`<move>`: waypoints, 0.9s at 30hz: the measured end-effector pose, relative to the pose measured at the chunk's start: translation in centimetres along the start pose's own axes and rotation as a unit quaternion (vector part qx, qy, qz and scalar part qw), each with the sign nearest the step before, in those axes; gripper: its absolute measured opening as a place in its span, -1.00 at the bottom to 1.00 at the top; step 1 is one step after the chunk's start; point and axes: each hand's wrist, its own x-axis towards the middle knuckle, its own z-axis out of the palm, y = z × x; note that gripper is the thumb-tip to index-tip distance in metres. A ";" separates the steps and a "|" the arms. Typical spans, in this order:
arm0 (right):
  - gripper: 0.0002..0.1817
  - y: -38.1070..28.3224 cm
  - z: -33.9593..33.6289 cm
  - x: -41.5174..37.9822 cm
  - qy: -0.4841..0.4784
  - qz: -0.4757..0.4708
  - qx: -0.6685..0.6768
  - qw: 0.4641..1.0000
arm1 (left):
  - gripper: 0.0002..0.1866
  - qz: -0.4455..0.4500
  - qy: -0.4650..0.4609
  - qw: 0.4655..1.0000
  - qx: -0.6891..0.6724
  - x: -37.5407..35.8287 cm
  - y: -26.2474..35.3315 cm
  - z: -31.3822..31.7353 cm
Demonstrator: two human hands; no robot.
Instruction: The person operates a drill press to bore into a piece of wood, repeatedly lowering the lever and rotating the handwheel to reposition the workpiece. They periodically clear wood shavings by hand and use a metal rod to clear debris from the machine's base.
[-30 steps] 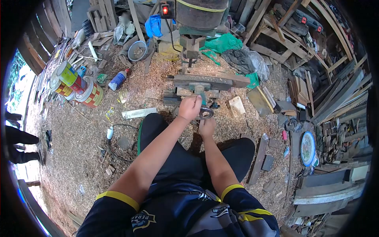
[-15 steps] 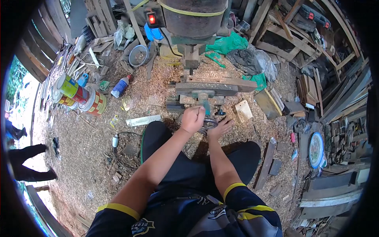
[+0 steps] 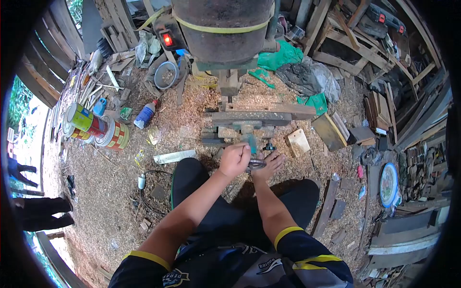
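Note:
My left hand (image 3: 235,160) is closed in a fist at the left of a dark metal handwheel (image 3: 257,164), apparently round its handle, which the fingers hide. On the wheel's right side my right hand (image 3: 270,166) has its fingers stretched out and spread, with the palm side against or close by the rim. Beyond the wheel is a machine vise (image 3: 249,138) with a black knob (image 3: 269,147) at its right. A long wooden piece (image 3: 302,111) lies across it, under the machine's spindle (image 3: 229,85). Above hangs the large motor housing (image 3: 221,43) with a yellow band.
A switch (image 3: 167,39) glows red. Wood shavings cover the floor. Paint cans (image 3: 113,134), a blue bottle (image 3: 145,114) and a basin (image 3: 166,75) stand left. A wood block (image 3: 298,142) lies right of the vise. Another person's dark-clothed legs (image 3: 45,213) show at the left edge.
The view has shifted, and the motor housing looks larger and further left. My right hand's fingers are spread wider beside the wheel. My left fist stays at the wheel, slightly lower in view.

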 end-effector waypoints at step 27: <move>-0.71 0.1 -5.9 5.6 0.207 0.132 0.224 0.943 | -0.60 -0.053 -0.011 0.998 0.032 -0.8 0.6 -0.3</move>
